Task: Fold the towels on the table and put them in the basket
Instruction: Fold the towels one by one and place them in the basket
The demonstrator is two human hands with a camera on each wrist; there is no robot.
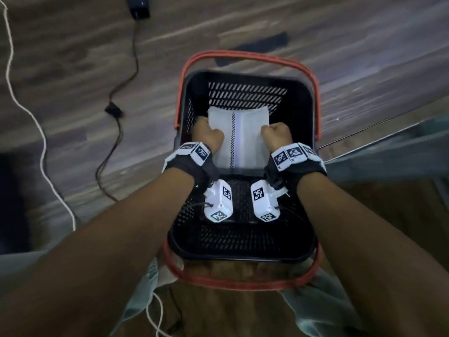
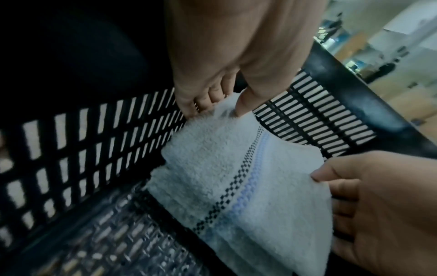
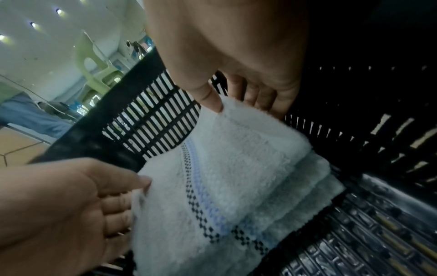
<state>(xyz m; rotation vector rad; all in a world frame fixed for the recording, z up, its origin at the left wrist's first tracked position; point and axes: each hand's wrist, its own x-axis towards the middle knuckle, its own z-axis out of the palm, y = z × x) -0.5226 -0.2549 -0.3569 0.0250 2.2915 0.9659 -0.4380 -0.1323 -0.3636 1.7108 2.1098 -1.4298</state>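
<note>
A folded white towel (image 1: 239, 137) with a black checked line and a pale blue stripe is inside the black slotted basket (image 1: 313, 105), in its far half. My left hand (image 1: 207, 135) pinches the towel's left edge between thumb and fingers, and my right hand (image 1: 275, 135) pinches its right edge. In the left wrist view the left hand (image 2: 216, 112) grips the towel (image 2: 224, 177) at a top corner. In the right wrist view the right hand (image 3: 236, 108) holds the towel (image 3: 224, 177) the same way. The towel slopes down toward the basket's floor; whether it touches is unclear.
The basket has two red handles (image 1: 243, 55) folded outward. It stands on a brown surface (image 1: 218, 300) in front of me. On the wood floor to the left lie a black cable with an adapter (image 1: 138, 7) and a white cord (image 1: 43, 142). A table edge (image 1: 388, 142) runs at the right.
</note>
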